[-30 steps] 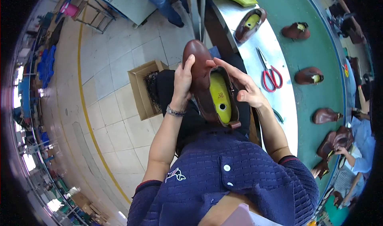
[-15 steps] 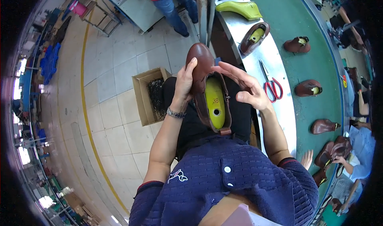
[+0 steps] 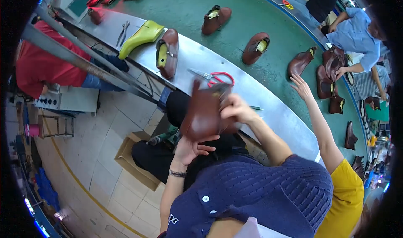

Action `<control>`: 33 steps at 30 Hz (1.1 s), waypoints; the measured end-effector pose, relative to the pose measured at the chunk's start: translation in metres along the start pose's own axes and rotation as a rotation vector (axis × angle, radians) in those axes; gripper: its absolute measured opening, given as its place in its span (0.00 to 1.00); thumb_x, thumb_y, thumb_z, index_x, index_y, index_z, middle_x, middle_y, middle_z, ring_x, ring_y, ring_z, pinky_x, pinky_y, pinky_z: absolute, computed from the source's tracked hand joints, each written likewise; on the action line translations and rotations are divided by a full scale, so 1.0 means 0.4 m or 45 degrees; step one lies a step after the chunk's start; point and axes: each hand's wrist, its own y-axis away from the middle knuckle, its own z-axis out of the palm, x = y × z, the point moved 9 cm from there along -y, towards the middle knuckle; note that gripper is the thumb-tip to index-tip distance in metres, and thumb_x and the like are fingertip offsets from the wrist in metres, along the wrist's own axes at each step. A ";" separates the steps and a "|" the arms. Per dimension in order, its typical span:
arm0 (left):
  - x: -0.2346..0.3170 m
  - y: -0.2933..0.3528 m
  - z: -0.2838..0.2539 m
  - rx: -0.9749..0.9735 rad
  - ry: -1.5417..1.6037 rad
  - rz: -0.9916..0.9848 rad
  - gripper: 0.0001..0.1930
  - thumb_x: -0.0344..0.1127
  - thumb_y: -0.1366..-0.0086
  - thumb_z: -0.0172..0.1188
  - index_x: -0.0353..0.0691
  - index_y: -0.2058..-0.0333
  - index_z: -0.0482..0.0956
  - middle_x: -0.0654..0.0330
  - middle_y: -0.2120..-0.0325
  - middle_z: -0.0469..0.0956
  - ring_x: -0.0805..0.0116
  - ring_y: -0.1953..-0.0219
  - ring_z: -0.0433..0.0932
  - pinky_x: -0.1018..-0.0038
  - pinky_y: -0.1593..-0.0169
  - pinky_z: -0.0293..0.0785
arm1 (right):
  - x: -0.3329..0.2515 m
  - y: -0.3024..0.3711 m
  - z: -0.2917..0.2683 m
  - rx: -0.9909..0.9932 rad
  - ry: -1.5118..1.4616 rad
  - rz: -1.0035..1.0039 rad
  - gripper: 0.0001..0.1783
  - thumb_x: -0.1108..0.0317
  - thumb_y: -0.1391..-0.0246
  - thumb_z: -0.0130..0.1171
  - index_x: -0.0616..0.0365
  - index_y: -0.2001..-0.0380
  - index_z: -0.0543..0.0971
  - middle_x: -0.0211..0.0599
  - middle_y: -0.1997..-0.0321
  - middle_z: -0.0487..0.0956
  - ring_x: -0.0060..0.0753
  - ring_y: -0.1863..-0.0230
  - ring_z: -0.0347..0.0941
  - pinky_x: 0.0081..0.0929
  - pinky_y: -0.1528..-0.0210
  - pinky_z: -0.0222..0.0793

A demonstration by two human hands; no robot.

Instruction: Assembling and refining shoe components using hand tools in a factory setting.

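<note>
A brown leather shoe (image 3: 201, 114) is held up in front of me, tilted and blurred by motion. My left hand (image 3: 189, 150) supports it from below with its fingers partly curled. My right hand (image 3: 239, 111) grips its right side, the fingertips bent against the leather. Just beyond the shoe, red-handled scissors (image 3: 222, 76) lie on the metal ledge (image 3: 268, 99), partly covered by it. Another brown shoe (image 3: 169, 55), with a yellow-green last inside, stands on the ledge beside a bare yellow-green last (image 3: 140, 38).
Several brown shoes stand on the green belt (image 3: 184, 19). From the right, a co-worker's hand (image 3: 301, 86) touches one shoe (image 3: 300, 65). Pliers (image 3: 123, 33) lie on the ledge. A metal post (image 3: 84, 63) rises at the left; a carton (image 3: 136, 170) sits on the floor.
My view has swung right toward the belt. The shoe has been turned over from showing its yellow-green last, and my right hand has closed on it. The co-worker's arm reaches farther in.
</note>
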 end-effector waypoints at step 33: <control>0.740 -0.155 -0.027 1.170 -1.431 1.264 0.26 0.38 0.45 0.70 0.31 0.52 0.72 0.57 0.75 0.78 0.70 0.85 0.77 0.76 0.80 0.74 | -0.080 0.062 -0.570 1.251 1.077 -0.043 0.31 0.56 0.48 0.66 0.46 0.42 0.69 0.41 0.62 0.79 0.32 0.71 0.79 0.30 0.67 0.73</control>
